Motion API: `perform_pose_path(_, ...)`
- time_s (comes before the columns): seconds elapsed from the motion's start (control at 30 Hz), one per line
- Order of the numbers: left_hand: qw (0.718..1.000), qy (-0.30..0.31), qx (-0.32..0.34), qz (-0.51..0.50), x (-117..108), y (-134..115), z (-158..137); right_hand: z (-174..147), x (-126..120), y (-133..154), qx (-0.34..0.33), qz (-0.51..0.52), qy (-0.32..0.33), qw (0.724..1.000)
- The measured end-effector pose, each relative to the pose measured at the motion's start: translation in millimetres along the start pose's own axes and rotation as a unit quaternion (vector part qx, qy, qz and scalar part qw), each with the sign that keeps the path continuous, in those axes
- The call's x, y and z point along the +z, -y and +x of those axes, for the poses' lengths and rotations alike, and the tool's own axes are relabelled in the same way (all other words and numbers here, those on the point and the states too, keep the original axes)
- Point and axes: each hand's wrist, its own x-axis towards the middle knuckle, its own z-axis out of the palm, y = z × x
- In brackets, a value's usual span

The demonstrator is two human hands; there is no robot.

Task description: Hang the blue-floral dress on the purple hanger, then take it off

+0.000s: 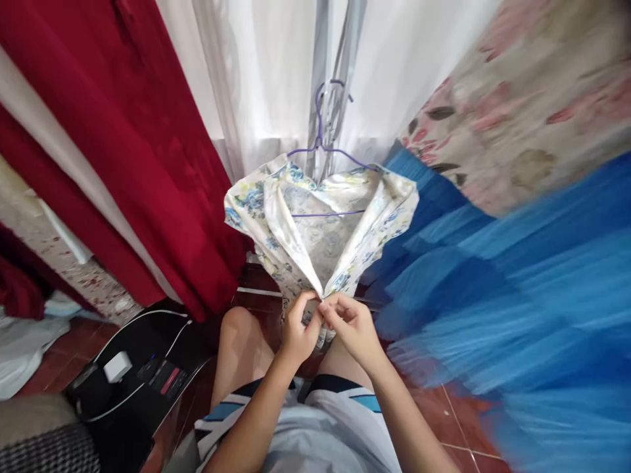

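A white sleeveless garment with blue and yellow flowers (pixel 269 244) hangs on a purple wire hanger (pixel 320 131) in front of me. Its front falls open in a deep V, and the hanger's lower bar shows inside. Where the two front edges meet, my left hand (pixel 302 325) pinches the left edge. My right hand (pixel 349 322) pinches the right edge, its fingertips touching those of the left. Whatever small fastening may lie between the fingers is hidden. The garment's lower part drops behind my hands, between my knees.
Red curtains (pixel 133 131) hang at the left and white sheer curtains (pixel 256 79) behind the hanger. On the right are a floral cloth (pixel 532 92) and blue tulle (pixel 493 289). A black table (pixel 123 420) holds a white charger (pixel 117 366) and cables. The floor is red tile (pixel 444 420).
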Motion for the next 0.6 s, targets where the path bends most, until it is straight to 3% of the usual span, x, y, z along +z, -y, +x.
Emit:
perform_pose_path(0.13,1.0,0.019,0.002,0.024,-2,-1,7,12,1,3,0.049,0.107,0.012,0.993)
perform_pose_path(0.23,0.998,0.04,0.023,0.049,-5,0,11,31,-3,21,0.057,0.141,-0.012,0.988)
perform_pose_path(0.33,0.994,0.054,0.032,0.091,-12,7,10,62,-11,56,0.031,0.147,-0.042,0.988)
perform_pose_path(0.47,0.991,0.051,0.022,0.12,-24,20,3,113,-17,106,-0.027,0.169,-0.033,0.985)
perform_pose_path(0.6,0.988,0.057,0.018,0.142,-27,29,-3,154,-14,134,-0.044,0.212,-0.054,0.975)
